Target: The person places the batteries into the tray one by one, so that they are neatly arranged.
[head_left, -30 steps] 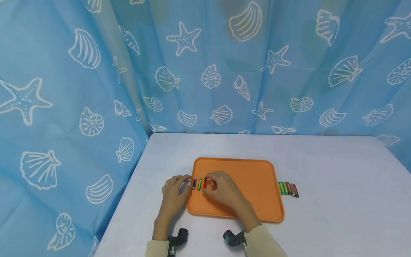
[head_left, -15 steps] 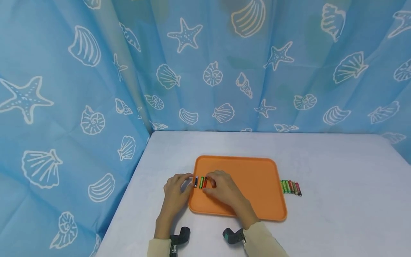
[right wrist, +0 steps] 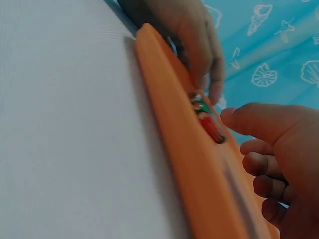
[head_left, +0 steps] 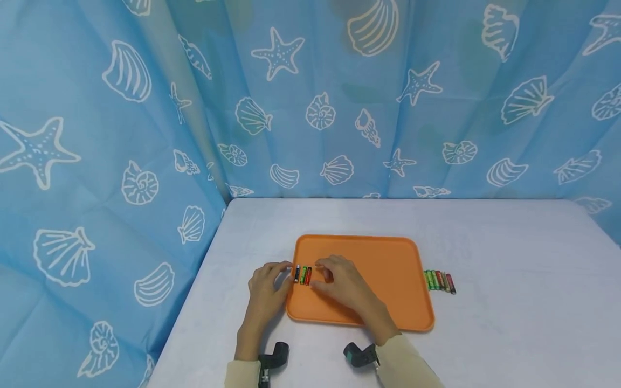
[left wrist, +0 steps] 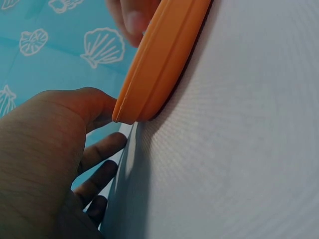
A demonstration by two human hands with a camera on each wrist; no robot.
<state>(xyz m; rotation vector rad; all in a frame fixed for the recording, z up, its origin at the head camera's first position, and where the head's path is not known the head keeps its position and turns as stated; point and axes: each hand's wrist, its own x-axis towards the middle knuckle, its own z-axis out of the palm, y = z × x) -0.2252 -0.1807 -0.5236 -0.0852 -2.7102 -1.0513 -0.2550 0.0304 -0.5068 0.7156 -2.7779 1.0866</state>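
Note:
An orange tray (head_left: 388, 318) lies on the white table. At its left end three batteries lie side by side: a dark one (head_left: 296, 274), a green one (head_left: 303, 275) and a red one (head_left: 308, 275). My left hand (head_left: 267, 283) rests at the tray's left rim, fingertips reaching over it beside the dark battery. My right hand (head_left: 339, 280) rests on the tray just right of the red battery, fingers loosely curled and holding nothing. In the right wrist view its thumb (right wrist: 249, 119) points at the red battery (right wrist: 212, 128) with a small gap. In the left wrist view my thumb (left wrist: 89, 104) touches the tray's corner (left wrist: 164, 64).
A row of several batteries (head_left: 439, 281) lies on the table just right of the tray. A blue curtain with shells and starfish (head_left: 310, 108) hangs behind and to the left. The table's left edge (head_left: 194, 302) is close to my left hand.
The red battery has moved left against the green one, so the three now lie close together. My right hand has let it go and drawn slightly to the right.

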